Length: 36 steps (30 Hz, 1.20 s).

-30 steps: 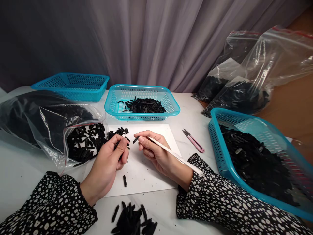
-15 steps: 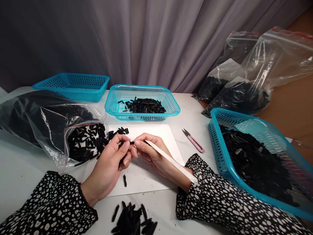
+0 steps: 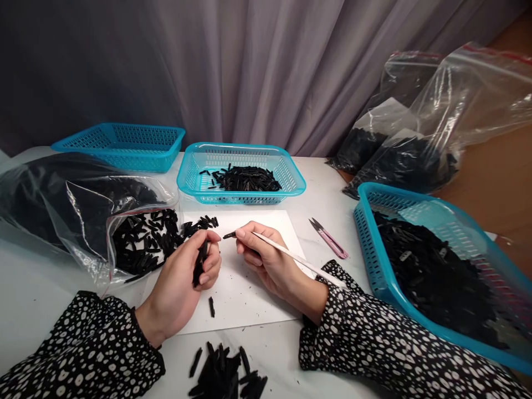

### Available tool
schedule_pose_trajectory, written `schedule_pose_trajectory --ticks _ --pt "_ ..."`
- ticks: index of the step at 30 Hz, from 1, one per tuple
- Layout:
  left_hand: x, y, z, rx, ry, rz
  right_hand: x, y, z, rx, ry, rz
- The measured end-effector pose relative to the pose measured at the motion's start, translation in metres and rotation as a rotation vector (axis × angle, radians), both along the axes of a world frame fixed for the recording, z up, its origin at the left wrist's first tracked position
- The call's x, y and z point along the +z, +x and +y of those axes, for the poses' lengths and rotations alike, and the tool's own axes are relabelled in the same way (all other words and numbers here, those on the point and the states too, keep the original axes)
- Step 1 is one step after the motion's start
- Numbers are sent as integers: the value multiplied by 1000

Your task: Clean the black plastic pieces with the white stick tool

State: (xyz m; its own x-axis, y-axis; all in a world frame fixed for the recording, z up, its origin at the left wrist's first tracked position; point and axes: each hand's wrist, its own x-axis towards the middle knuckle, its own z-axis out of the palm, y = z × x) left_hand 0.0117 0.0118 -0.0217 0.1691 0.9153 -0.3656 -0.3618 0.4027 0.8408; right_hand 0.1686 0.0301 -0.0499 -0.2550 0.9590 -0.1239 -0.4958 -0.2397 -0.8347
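Observation:
My left hand point(image 3: 180, 282) is curled around several small black strips point(image 3: 200, 265), which show between thumb and fingers. Across from it, my right hand point(image 3: 266, 252) pinches one small black strip point(image 3: 229, 235) between thumb and forefinger. A thin white stick point(image 3: 291, 253) also lies in that hand, slanting back over the wrist to the sleeve. Both hands are above a white sheet point(image 3: 249, 305), slightly apart from each other. One loose black strip point(image 3: 211, 306) rests on the sheet below them. A heap of black strips point(image 3: 222, 371) lies nearest me.
A blue basket point(image 3: 241, 198) with black strips stands behind the sheet, another blue basket point(image 3: 120, 160) at back left. To the right are pink-handled thread snips point(image 3: 330, 239) and a large filled basket point(image 3: 376, 266). Plastic bags point(image 3: 449, 111) stand behind it; an open bag point(image 3: 83, 221) spills strips at left.
My hands have moved apart. The black strip that was between both hands' fingertips is now in my right hand only, and the white stick's tail end has swung slightly outward.

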Motion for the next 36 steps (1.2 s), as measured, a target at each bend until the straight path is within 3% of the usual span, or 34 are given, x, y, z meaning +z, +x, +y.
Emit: schedule_pose_trajectory --ticks 36 --pt "-2 2 0 45 124 81 2 3 -2 33 2 -15"
